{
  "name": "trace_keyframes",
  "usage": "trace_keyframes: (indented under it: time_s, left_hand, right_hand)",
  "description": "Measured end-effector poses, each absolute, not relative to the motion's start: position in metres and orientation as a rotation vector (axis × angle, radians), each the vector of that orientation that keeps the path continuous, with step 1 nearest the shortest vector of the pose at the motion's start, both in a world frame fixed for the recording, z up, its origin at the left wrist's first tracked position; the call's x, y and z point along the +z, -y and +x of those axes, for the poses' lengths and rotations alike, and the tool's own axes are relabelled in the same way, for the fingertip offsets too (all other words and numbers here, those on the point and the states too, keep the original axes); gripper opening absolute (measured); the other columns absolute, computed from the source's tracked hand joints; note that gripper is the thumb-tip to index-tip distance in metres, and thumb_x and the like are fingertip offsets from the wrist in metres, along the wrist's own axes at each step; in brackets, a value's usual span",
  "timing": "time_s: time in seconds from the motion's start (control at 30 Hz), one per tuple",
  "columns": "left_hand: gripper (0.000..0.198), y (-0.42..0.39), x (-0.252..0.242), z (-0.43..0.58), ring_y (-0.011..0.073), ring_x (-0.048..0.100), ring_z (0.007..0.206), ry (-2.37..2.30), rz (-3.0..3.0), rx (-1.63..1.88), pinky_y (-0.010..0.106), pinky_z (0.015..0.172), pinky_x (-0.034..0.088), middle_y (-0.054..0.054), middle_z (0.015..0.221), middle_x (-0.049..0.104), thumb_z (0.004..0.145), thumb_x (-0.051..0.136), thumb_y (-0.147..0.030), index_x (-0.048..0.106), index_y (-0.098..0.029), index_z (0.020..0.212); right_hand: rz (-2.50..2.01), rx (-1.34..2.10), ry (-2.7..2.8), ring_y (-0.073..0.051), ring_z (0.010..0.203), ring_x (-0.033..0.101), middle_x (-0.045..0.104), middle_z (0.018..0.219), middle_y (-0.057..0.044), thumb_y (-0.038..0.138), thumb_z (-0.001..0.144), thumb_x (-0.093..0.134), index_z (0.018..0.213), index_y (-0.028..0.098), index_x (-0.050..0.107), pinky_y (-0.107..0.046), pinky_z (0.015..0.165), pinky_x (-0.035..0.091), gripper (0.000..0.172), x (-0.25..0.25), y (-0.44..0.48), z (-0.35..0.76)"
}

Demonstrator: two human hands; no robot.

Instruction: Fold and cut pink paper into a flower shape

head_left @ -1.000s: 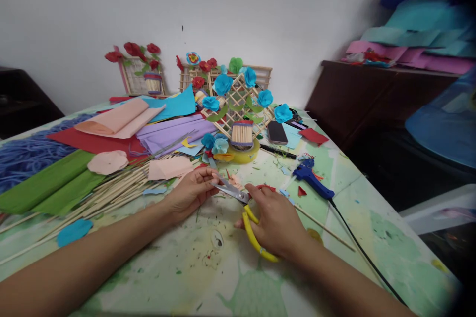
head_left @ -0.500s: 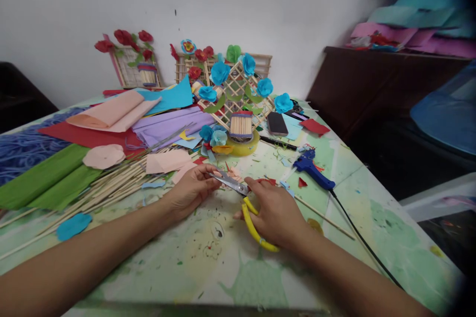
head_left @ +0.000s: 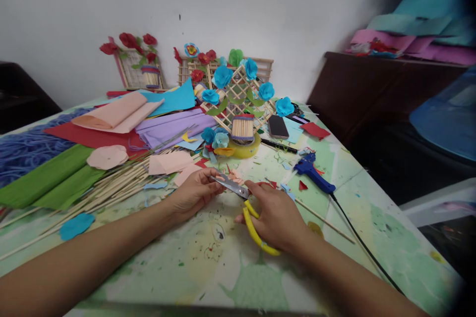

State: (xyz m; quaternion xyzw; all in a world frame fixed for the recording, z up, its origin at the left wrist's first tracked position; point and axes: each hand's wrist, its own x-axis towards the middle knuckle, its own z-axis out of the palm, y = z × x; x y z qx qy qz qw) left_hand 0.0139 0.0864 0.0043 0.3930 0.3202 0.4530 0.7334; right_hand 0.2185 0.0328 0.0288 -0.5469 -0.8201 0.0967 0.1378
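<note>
The scissors [head_left: 243, 192] have silver blades, joined at a round pivot, and a curved yellow handle; they are above the near middle of the table [head_left: 159, 277], their tips pointing to the left hand. The right hand [head_left: 277, 213] is wrapped around the handle. The left hand [head_left: 197, 190] has its fingers drawn together beside the blade tips; whether it pinches anything is too small to tell.

The tabletop is pale with green and yellow patches, sprinkled with tiny scraps. To the left lie thin wooden sticks [head_left: 122, 183], folded green paper [head_left: 52, 176], lilac paper [head_left: 174, 129] and a tangle of blue yarn [head_left: 33, 151]. Farther back, a stick lattice with blue paper flowers [head_left: 223, 76] stands just behind a roll of yellow tape [head_left: 247, 149]. A blue glue gun [head_left: 314, 174] rests to the right, its black cord running toward the near edge. Behind is a plain whitish wall [head_left: 241, 5], with a dark brown cabinet [head_left: 357, 84] at the right bearing pink and teal material
</note>
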Motion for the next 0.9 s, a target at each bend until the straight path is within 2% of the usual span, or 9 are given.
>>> trace_keyframes:
  time_s: [0.23,0.53,0.9]
  left_hand:
    - [0.030,-0.0850,0.0062,0.0138,0.0162,0.063,0.086,-0.726,0.886,0.971,0.024,0.078,0.046,0.006,0.084,0.069,0.058,0.083,-0.021,0.063,-0.013,0.080]
    - [0.026,-0.0857,0.0045,0.0143,0.0109,0.061,0.073,-0.670,0.886,1.001,0.021,0.072,0.046,0.001,0.075,0.068,0.059,0.082,-0.022,0.065,-0.015,0.076]
    - [0.017,-0.0887,0.0050,0.0114,0.0127,0.062,0.072,-0.693,0.982,0.977,0.024,0.073,0.046,0.003,0.075,0.070,0.064,0.078,-0.020,0.066,-0.014,0.074]
  right_hand:
    - [-1.557,0.281,2.390,-0.025,0.087,0.060,0.064,0.099,-0.012,0.051,0.081,0.051,0.130,0.018,0.046,-0.033,0.072,0.040,0.059,0.0275,-0.0325,0.2208]
    - [-1.547,0.294,2.377,-0.024,0.084,0.061,0.066,0.097,-0.011,0.047,0.081,0.052,0.128,0.019,0.047,-0.031,0.069,0.041,0.054,0.0278,-0.0325,0.2201]
    - [-1.580,0.277,2.378,-0.024,0.078,0.063,0.068,0.095,-0.010,0.046,0.081,0.052,0.124,0.020,0.050,-0.031,0.064,0.041,0.051,0.0279,-0.0313,0.2203]
